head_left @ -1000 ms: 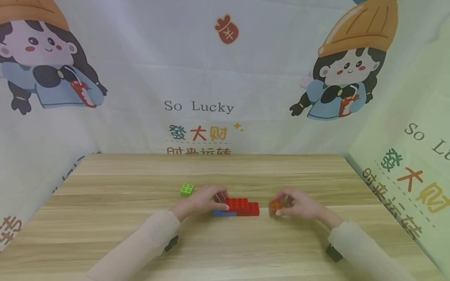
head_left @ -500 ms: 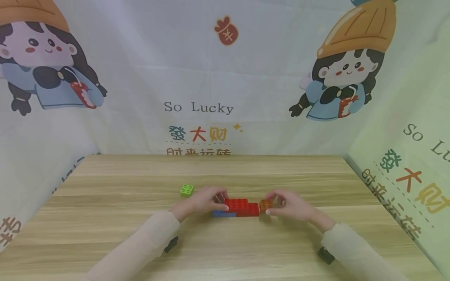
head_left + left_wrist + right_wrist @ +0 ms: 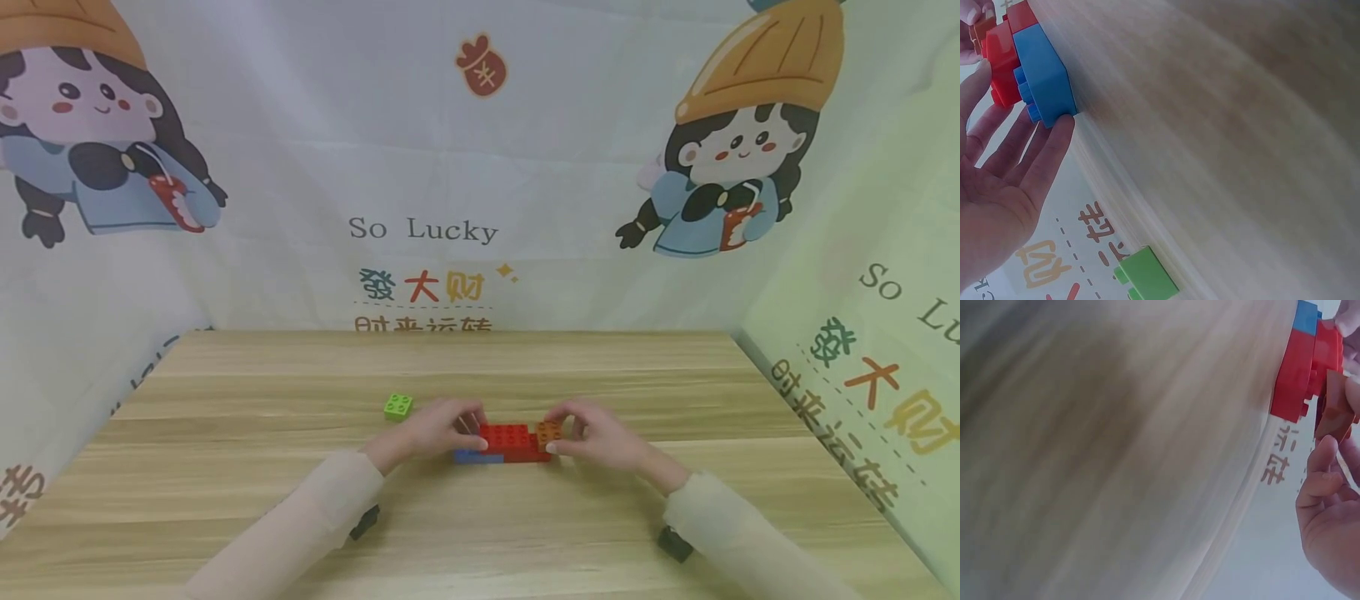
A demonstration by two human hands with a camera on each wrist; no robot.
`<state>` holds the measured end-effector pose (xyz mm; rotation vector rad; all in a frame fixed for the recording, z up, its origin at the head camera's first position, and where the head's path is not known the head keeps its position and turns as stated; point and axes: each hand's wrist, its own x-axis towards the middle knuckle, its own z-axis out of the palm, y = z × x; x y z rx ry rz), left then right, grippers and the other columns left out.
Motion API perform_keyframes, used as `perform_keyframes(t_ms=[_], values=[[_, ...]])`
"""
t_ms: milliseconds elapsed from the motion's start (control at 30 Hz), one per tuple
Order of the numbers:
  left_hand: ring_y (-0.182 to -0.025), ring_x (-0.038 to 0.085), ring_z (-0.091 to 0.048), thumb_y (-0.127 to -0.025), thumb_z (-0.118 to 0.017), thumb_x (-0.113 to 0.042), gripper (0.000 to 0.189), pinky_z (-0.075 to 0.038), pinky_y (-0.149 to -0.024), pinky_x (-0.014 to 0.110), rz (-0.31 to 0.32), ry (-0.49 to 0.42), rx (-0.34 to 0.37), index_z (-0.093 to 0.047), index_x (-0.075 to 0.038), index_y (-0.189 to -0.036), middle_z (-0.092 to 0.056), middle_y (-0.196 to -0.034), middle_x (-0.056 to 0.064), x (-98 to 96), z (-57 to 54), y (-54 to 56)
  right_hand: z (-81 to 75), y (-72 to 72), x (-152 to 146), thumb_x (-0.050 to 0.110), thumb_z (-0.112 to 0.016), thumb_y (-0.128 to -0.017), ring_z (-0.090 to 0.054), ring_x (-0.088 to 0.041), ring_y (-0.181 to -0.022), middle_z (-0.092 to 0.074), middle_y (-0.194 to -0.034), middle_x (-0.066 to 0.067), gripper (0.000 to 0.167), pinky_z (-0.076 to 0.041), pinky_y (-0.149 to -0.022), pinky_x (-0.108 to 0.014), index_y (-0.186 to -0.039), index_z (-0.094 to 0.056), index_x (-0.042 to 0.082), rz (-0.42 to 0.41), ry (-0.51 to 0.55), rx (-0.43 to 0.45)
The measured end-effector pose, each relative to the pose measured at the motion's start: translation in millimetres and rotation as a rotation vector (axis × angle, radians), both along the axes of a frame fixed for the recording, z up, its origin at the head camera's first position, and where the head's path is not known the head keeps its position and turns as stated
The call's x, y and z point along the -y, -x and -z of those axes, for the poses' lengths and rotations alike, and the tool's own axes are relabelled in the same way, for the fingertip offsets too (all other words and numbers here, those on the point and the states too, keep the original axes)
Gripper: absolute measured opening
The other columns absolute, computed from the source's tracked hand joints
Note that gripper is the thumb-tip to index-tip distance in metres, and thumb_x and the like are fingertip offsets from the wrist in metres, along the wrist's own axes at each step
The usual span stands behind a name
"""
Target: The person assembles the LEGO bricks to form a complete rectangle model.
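On the table stands a stack of toy building bricks: a red brick [image 3: 506,437] bridges a blue brick [image 3: 1047,78] and a lower red brick [image 3: 1292,375]. My left hand [image 3: 444,423] grips the stack's left end, thumb at the near side of the upper red brick and fingers behind. Between thumb and fingers, my right hand [image 3: 600,435] pinches a small orange brick [image 3: 549,432]. That brick is close over the exposed studs at the stack's right end, slightly tilted in the right wrist view, with a gap beneath it.
A light green brick [image 3: 398,407] lies on the wooden table [image 3: 300,367] just beyond the left hand. Printed cloth [image 3: 420,150] hangs behind the table and along both sides. Dark wrist devices [image 3: 675,543] sit under the sleeves.
My right hand has carried the orange brick leftward, from beside the stack to over its right end. The left hand and the stack have stayed in place.
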<state>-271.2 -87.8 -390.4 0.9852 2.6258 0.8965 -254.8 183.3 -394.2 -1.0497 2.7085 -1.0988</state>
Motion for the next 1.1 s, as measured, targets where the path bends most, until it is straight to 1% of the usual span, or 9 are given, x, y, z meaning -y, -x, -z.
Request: perform_keyframes(t_ms=[133,300,533,800,967,1100], values=[[-0.084,0.012,-0.056,-0.079,-0.066,-0.025,0.02,-0.045,-0.073,0.027,-0.001,-0.009,0.008,-0.055,-0.015,-0.093,-0.06,-0.09,-0.002,0.2,-0.5,-0.1,0.5,-0.5,4.7,0.023,-0.067,-0.078,-0.046,-0.008,-0.059,-0.053,-0.095,0.002,0.036,-0.042,-0.052,-0.025,-0.107,-0.055,0.007,0.014,-0.023,0.004],[-0.084,0.012,-0.057,-0.079,-0.066,-0.025,0.02,-0.045,-0.073,0.027,0.0,-0.013,0.014,-0.055,-0.014,-0.093,-0.06,-0.09,-0.002,0.4,-0.8,-0.5,3.1,0.2,7.8,0.024,-0.067,-0.078,-0.047,-0.009,-0.06,-0.053,-0.098,0.002,0.036,-0.042,-0.054,-0.025,-0.108,-0.055,0.008,0.028,-0.043,0.005],[-0.084,0.012,-0.057,-0.079,-0.066,-0.025,0.02,-0.045,-0.073,0.027,-0.001,-0.011,0.012,-0.055,-0.015,-0.092,-0.06,-0.089,-0.002,0.5,-1.1,-0.4,2.3,0.9,11.5,0.021,-0.067,-0.079,-0.05,-0.011,-0.067,-0.053,-0.098,0.001,0.037,-0.044,-0.061,-0.026,-0.111,-0.054,0.008,-0.01,-0.056,0.003],[-0.083,0.012,-0.057,-0.079,-0.066,-0.025,0.02,-0.045,-0.073,0.027,0.003,-0.015,0.001,-0.055,-0.015,-0.092,-0.06,-0.089,-0.002,0.5,-1.9,0.0,2.0,3.7,13.3,0.022,-0.069,-0.077,-0.05,-0.01,-0.065,-0.054,-0.096,0.002,0.036,-0.044,-0.059,-0.026,-0.108,-0.057,0.009,0.011,-0.063,0.01],[-0.083,0.011,-0.056,-0.078,-0.066,-0.025,0.02,-0.045,-0.073,0.026,-0.005,-0.005,0.007,-0.055,-0.015,-0.092,-0.06,-0.089,-0.003,0.4,-1.0,0.1,2.2,4.4,13.9,0.024,-0.068,-0.077,-0.049,-0.009,-0.064,-0.055,-0.096,0.003,0.034,-0.044,-0.058,-0.025,-0.106,-0.058,0.009,0.016,-0.067,-0.019],[-0.083,0.01,-0.056,-0.078,-0.066,-0.026,0.02,-0.045,-0.073,0.026,-0.005,-0.003,0.008,-0.055,-0.016,-0.092,-0.06,-0.089,-0.004,0.3,0.6,1.1,1.1,3.4,14.4,0.028,-0.067,-0.078,-0.048,-0.009,-0.065,-0.054,-0.094,0.006,0.031,-0.043,-0.058,-0.025,-0.104,-0.06,0.011,0.031,-0.08,-0.042]])
